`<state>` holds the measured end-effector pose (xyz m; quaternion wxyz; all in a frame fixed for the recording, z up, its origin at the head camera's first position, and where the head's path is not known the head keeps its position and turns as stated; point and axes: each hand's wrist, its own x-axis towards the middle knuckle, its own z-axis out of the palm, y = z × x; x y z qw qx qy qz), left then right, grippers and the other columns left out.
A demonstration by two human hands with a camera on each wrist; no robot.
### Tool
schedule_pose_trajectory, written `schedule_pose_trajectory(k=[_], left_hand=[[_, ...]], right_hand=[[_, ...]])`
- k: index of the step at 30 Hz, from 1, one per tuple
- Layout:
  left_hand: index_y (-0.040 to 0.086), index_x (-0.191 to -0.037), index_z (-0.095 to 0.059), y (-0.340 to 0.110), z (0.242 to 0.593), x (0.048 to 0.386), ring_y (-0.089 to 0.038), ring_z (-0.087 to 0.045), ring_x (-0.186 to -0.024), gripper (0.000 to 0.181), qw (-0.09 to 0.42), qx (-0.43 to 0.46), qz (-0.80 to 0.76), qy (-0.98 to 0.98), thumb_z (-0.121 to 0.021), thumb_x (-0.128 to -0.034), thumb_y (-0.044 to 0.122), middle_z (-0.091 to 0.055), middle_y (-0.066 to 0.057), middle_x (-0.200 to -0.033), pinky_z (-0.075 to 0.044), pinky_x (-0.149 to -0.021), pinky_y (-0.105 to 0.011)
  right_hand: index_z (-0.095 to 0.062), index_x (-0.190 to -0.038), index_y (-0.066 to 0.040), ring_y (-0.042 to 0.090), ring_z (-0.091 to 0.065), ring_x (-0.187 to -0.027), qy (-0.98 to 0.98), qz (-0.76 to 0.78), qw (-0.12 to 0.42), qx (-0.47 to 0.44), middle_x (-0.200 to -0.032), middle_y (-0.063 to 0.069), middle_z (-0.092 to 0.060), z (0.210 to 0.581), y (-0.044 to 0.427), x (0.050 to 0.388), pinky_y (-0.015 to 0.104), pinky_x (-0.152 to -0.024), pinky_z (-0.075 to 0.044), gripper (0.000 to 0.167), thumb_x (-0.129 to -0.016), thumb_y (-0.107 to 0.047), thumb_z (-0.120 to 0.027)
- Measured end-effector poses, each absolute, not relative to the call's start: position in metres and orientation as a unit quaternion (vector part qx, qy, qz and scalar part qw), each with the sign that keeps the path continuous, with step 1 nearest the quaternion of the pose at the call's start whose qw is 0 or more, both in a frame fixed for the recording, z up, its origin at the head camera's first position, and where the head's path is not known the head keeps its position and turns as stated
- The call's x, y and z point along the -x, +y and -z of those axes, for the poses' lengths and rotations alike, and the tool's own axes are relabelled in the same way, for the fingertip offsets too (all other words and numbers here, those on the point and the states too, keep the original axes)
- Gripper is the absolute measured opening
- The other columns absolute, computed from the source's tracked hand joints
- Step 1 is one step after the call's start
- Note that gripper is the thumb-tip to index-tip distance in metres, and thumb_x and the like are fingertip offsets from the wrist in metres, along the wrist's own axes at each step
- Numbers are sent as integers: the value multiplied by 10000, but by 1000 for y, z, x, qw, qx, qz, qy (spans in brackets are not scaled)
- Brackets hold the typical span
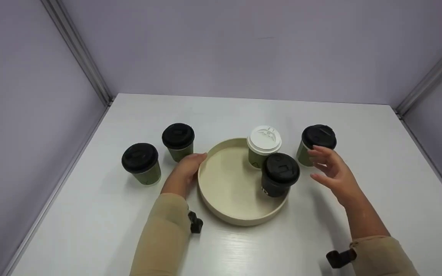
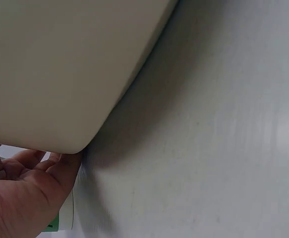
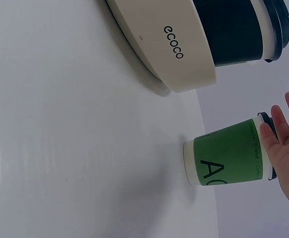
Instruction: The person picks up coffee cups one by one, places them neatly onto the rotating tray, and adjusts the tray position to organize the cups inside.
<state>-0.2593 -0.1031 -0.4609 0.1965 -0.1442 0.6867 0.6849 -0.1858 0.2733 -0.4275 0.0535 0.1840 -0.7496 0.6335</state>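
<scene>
A round cream tray (image 1: 225,184) lies on the white table and holds two paper cups. One is a green cup with a white lid (image 1: 264,141); in front of it stands a dark cup with a black lid (image 1: 280,174). My left hand (image 1: 184,172) grips the tray's left edge, its fingers (image 2: 62,171) against the outer wall. To the right of the tray stands a green cup (image 3: 228,153) with a black lid. My right hand (image 1: 334,174) is beside this cup, fingers spread and slightly bent, holding nothing. Whether its fingertips touch the lid, I cannot tell.
Left of the tray, two more green cups with black lids stand on the table: a nearer cup (image 1: 142,163) and a farther cup (image 1: 178,140) close to my left hand. A pale wall (image 1: 244,50) rises behind the table (image 1: 221,249).
</scene>
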Motion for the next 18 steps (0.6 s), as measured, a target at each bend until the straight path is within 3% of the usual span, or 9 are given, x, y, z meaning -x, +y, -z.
schedule_pose_trajectory(k=[18], left_hand=[[18,-1234,-519,-110,462,254,-206,-543,-1005,345,211,176,-721,636,-512,-921,165,-559,-143,-1162,-441,-875,-321]], right_hand=[[-345,-1331,74,219,-473,-1111,-737,-642,68,-198,-1277,268,-417,424,278,189,255,-944,-378,602,-782,172,-569]])
